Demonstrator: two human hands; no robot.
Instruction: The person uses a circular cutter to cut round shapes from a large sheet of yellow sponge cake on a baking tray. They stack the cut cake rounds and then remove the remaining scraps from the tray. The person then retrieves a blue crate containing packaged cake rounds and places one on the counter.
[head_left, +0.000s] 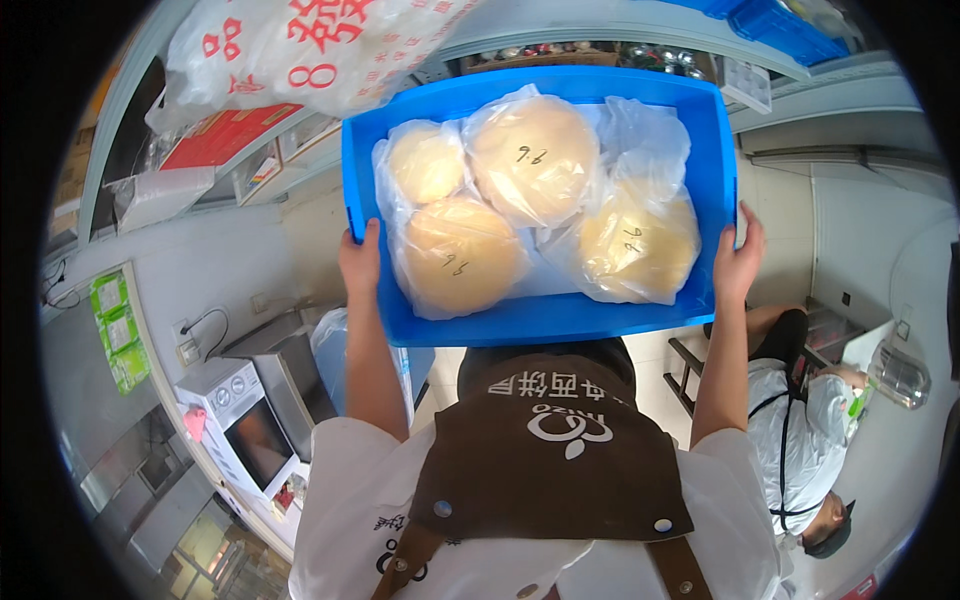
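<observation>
A blue plastic crate is held up in front of my brown apron, one hand at each short end. My left hand grips the end wall at the picture's left, thumb over the rim. My right hand holds the opposite end wall, its thumb at the rim and its fingers on the outer side. Inside the crate lie several round, pale yellow cakes or breads in clear plastic bags, among them a large one, a small one, one at the lower left and one at the right. Some bags bear handwriting.
A person in a white top and dark cap sits at the right. A white microwave oven stands at the lower left. A large printed plastic bag hangs over the shelf edge at the upper left, close to the crate. Shelves run beyond the crate.
</observation>
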